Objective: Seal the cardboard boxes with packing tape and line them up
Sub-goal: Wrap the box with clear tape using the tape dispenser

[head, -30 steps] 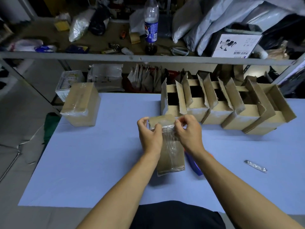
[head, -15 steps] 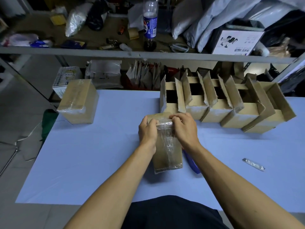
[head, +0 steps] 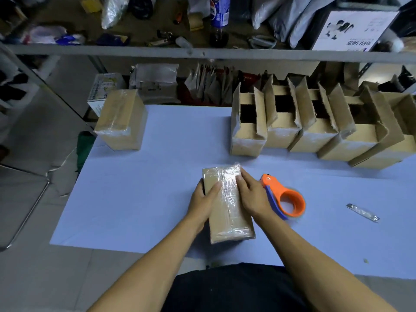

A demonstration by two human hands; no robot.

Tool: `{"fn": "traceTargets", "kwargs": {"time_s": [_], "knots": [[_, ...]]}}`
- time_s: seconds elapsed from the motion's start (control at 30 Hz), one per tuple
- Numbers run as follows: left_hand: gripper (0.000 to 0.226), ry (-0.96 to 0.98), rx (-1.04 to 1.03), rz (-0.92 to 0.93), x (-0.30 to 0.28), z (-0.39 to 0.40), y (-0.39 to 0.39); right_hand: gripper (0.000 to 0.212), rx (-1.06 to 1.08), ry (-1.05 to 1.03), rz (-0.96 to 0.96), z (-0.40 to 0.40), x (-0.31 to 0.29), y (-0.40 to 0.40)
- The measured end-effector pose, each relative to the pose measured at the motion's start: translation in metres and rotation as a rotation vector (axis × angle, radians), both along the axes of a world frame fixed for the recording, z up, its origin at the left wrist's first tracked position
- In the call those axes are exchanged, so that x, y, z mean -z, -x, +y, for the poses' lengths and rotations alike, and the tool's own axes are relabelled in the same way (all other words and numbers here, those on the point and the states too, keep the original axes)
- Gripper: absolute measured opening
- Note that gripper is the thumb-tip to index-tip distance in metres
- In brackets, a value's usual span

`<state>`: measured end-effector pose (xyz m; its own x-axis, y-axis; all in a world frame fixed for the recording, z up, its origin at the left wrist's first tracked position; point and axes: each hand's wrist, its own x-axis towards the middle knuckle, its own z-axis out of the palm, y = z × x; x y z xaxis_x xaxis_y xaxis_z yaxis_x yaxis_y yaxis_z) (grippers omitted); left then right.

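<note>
**Taped box lay lengthwise between both hands, its place to the far left**

The table (head: 139,199) ran wide under a pale sheet. Along its far right edge stood the row of open boxes (head: 310,127), flaps up, not yet sealed. Alone at the far left corner sat the sealed box (head: 121,120), well apart from everything else.

The box in hand (head: 227,206) lay flat near the front edge, directly before the person, its long axis running away from the body, clear tape down the middle of its top. The left hand (head: 203,198) rested against its left side with the thumb laid across the top; the right hand (head: 253,195) lay on the right edge, fingers fairly straight and pressing, neither one visibly clenched round it. To me it looked like smoothing the tape.

Just beside the right hand lay the orange tape dispenser (head: 286,199). Farther right was a small metal strip (head: 362,212).

If this box was to join the sealed one, it would go up and leftward, and the left hand was on that side.
</note>
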<state>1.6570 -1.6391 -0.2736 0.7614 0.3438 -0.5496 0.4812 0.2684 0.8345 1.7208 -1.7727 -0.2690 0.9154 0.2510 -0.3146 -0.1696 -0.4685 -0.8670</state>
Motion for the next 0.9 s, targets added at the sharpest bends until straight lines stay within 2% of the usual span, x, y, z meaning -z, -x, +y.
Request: {"fn": "traceTargets", "kwargs": {"time_s": [0.13, 0.27, 0.37, 0.6, 0.9], "knots": [[0.027, -0.109, 0.068, -0.018, -0.002, -0.004, 0.009, 0.050, -0.066, -0.011, 0.098, -0.011, -0.002, 0.012], [0.071, -0.365, 0.238, 0.027, -0.003, -0.010, 0.039, 0.071, -0.152, -0.044, 0.134, -0.030, 0.001, 0.028], [0.086, -0.419, 0.276, 0.028, -0.002, -0.031, 0.061, 0.074, -0.226, -0.027, 0.176, -0.039, 0.009, 0.037], [0.080, -0.343, 0.147, 0.054, 0.000, -0.019, 0.046, 0.071, -0.226, -0.065, 0.207, -0.017, 0.022, 0.024], [0.062, -0.366, 0.136, -0.008, 0.006, 0.076, -0.014, 0.054, -0.222, -0.153, 0.155, 0.072, 0.019, -0.032]]}}
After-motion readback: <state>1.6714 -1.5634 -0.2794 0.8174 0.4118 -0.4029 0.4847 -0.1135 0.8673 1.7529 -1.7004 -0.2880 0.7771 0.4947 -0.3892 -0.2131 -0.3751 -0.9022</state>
